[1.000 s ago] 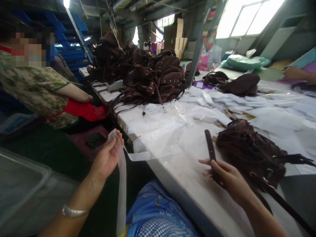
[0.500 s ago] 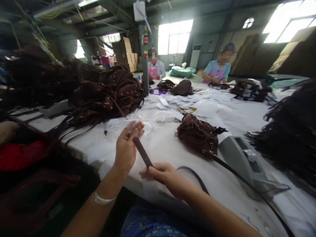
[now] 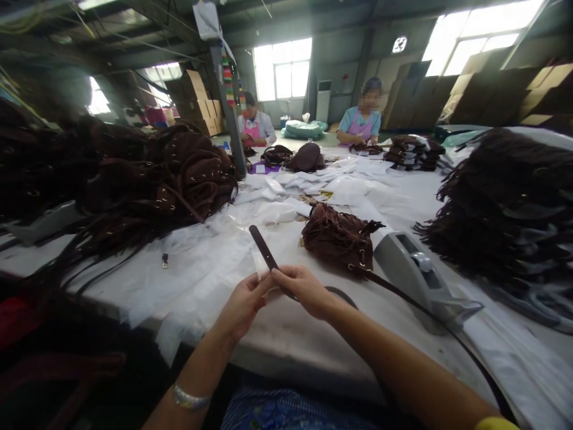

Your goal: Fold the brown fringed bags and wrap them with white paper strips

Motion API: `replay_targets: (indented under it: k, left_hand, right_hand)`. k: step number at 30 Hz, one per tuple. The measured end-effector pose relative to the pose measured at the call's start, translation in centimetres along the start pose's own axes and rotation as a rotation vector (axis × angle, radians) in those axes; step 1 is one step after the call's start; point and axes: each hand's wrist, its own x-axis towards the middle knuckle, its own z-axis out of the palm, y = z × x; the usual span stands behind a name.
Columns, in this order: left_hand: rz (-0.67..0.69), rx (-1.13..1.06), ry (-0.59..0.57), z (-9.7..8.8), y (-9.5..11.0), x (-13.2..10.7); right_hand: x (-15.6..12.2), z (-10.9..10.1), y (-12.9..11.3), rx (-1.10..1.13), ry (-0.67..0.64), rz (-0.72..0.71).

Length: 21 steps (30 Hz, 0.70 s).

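White sheeting is spread over the bench (image 3: 313,340), where a brown fringed bag (image 3: 338,239) is laid left of a grey tape dispenser (image 3: 418,275), and its dark strap (image 3: 264,248) is held above the near edge, pinched by the closed fingers of the left hand (image 3: 244,304) and right hand (image 3: 304,289).

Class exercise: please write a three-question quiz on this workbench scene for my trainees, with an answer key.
1. True or false: the left hand and the right hand both grip the dark strap.
2. What stands on the table just to the right of the lone fringed bag? A) grey tape dispenser B) kettle C) sewing machine
3. Fill in: the left wrist wears a silvery ____.
Key: 1 true; 2 A; 3 bracelet.
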Motion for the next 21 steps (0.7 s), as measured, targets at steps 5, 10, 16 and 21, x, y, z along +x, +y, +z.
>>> replay_targets:
  k: [5,10,16,21]
  left_hand:
    - [0.132,0.025,0.173,-0.7,0.5,1.1]
    - [0.209,-0.168,0.427,-2.3,1.1,1.9]
    - [0.246,-0.355,0.554,-2.8,2.6,2.9]
    - [0.297,-0.371,0.616,-1.8,3.0,3.7]
  right_hand:
    - [-0.6,-0.3,0.4,-0.080,0.006,-0.018]
    - [-2.0,-0.9,0.3,-0.373,0.243,-0.206]
    - [-6.5,-0.1,1.3,-0.637,0.220,-0.200]
    - [-7.7,0.7,3.1,-0.586,0.229,-0.171]
